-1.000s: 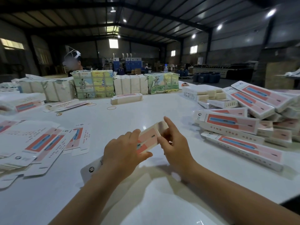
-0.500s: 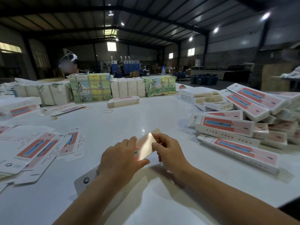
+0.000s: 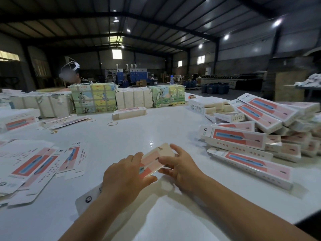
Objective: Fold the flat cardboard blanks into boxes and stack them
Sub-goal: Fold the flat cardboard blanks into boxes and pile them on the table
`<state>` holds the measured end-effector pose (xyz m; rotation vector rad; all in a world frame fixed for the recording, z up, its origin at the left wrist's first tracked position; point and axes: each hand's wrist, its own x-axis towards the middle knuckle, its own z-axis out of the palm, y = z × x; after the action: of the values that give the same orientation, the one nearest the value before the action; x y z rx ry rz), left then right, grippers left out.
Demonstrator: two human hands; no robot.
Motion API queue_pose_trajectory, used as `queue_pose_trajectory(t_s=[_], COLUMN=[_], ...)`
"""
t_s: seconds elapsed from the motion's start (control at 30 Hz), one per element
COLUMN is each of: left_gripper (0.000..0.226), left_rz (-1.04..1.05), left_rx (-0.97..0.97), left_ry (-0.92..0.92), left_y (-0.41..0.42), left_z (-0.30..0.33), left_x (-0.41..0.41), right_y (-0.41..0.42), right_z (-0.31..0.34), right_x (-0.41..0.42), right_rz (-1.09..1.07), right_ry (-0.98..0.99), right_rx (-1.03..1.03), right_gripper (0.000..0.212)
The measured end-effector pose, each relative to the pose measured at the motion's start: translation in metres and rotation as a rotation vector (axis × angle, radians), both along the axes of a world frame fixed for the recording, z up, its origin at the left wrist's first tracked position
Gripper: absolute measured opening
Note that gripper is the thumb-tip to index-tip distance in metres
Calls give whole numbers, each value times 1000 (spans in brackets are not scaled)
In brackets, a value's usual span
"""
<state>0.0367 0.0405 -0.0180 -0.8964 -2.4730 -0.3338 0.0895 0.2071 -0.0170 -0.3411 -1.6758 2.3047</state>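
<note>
Seen from the wearer's head, two bare forearms reach forward over a large white table. Between the hands is a long, narrow cardboard box, pink and red on its printed face, lying diagonally just above the tabletop; its white near end, marked with a small round logo, sticks out below the left wrist. The left hand grips the box from above, fingers curled over the far edge and thumb pressed along the near edge. The right hand holds the box's far end, thumb lying across the printed face and fingers curled beneath; whether the end flap there is tucked in cannot be told. To the left, a loose spread of flat box blanks lies on the table, printed side up. To the right, a heap of folded boxes is piled in overlapping layers. Further back, one more folded box lies alone, with rubber bands scattered near it. Along the far edge stand paper-wrapped bundles, some white, some with coloured pictures. Behind them another person is partly visible in a dim warehouse.
</note>
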Motion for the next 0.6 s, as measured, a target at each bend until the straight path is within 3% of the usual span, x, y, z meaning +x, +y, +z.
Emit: queue_pose_trajectory(t_s=[0.07, 0.17, 0.27, 0.33, 0.43, 0.6], left_gripper=[75, 75, 71, 68, 68, 72], left_rz=[-2, -4, 15, 26, 37, 30], left_rx=[-1, -13, -24, -23, -19, -10], left_ry=[-28, -52, -50, -48, -26, 20], left_y=[-2, -1, 0, 0, -2, -5], left_z=[0, -1, -1, -2, -2, 1], left_x=[-1, -2, -2, -3, -3, -1], right_y=[1, -6, -20, -23, -26, -22], right_z=[-3, -6, -8, -10, -8, 3], right_x=[0, 7, 13, 13, 16, 13], right_rz=[-19, -175, -261, -239, -231, -169], right_ry=[45, 117, 193, 223, 278, 211], right_rx=[124, 566, 1134, 1246, 1163, 551], right_gripper=[39, 16, 20, 23, 18, 24])
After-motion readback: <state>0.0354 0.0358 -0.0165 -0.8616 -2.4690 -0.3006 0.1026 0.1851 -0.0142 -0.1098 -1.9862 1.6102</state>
